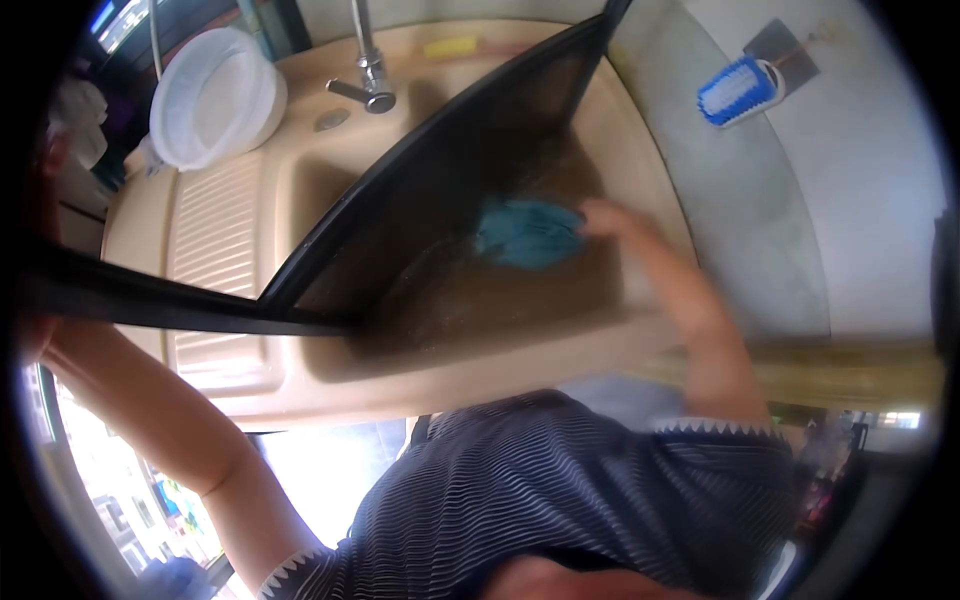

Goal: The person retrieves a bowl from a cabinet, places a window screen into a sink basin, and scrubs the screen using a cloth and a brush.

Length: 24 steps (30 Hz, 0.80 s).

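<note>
A large black-framed panel with a dark mesh-like surface (430, 180) stands tilted in the beige sink (480, 370). My left hand (38, 335) is at the far left edge, by the end of the black frame; its fingers are mostly hidden in the dark border. My right hand (603, 218) holds the edge of a teal cloth (532, 235), which lies against the lower right part of the panel, over the basin. The right hand is slightly blurred.
A chrome faucet (372, 85) rises behind the sink. On the ribbed drainboard (225, 230) side stands a white translucent tub (215, 100). A yellow item (450, 47) lies on the back rim. A blue brush (738, 92) is at the upper right.
</note>
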Tool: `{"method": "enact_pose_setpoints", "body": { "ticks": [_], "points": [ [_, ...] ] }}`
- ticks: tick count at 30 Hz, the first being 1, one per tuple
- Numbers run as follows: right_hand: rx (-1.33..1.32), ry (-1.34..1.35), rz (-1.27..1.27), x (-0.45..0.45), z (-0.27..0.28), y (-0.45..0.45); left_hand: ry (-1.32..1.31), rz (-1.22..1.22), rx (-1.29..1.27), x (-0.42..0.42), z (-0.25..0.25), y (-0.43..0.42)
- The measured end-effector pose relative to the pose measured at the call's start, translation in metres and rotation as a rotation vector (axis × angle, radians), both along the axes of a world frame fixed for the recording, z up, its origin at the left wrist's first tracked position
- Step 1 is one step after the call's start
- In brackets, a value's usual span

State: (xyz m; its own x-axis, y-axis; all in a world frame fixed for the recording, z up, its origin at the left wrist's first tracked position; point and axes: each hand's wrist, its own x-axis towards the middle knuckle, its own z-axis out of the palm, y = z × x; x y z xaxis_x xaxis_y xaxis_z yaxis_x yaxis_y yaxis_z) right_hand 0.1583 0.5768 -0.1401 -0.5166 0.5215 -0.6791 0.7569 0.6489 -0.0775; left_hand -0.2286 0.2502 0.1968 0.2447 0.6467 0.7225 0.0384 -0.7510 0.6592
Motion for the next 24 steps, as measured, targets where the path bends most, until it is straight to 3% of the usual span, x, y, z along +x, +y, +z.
{"method": "enact_pose_setpoints", "body": {
  "ticks": [3,5,9,15,18,19,22,24],
  "points": [
    [0.232,0.374,-0.303,0.014,0.027,0.024,-0.043,0.03,-0.007,-0.011,-0.004,-0.007],
    [0.453,0.564,-0.244,0.017,0.052,0.029,-0.063,0.046,-0.008,-0.015,-0.007,-0.013],
    [0.531,0.717,-0.011,-0.004,0.134,0.019,-0.065,0.066,-0.016,-0.011,-0.006,-0.017],
    [0.56,0.946,-0.053,-0.023,0.202,0.003,-0.039,0.056,-0.019,-0.01,-0.003,-0.02],
    [0.828,0.281,0.202,-0.01,0.214,-0.006,-0.047,0.033,-0.014,-0.016,-0.006,-0.02],
    [0.758,0.068,0.18,-0.011,0.229,-0.009,-0.042,0.029,-0.014,-0.017,-0.006,-0.018],
    [0.912,-0.359,0.33,-0.01,0.279,-0.012,-0.027,0.005,-0.012,-0.015,-0.002,-0.009],
    [1.036,-0.524,0.447,0.005,0.282,-0.004,-0.01,-0.02,-0.012,-0.011,-0.001,-0.001]
  ]
}}
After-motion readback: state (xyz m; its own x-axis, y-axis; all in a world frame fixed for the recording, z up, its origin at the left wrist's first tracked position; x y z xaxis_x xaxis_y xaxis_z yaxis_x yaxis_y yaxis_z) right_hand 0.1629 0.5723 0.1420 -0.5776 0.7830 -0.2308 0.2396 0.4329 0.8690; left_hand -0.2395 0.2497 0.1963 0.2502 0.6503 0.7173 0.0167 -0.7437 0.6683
